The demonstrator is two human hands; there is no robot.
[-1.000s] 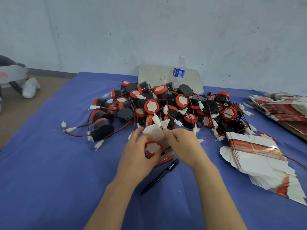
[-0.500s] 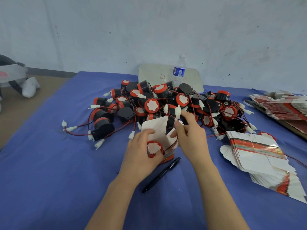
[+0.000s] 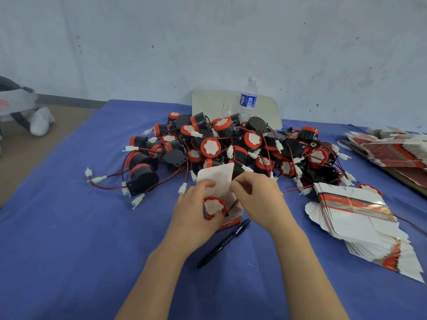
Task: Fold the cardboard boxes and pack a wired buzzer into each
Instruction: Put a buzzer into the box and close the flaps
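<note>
As left hand (image 3: 193,218) grips box (image 3: 233,218), buzzer (image 3: 215,207) inside

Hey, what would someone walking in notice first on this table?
A tangled heap of red-and-black wired buzzers fills the middle of the table. In front, the left hand grips an open box with one buzzer inside, the right hand at its flap. Flat boxes fan out at right.

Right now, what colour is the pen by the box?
The pen is black; head view.
</note>
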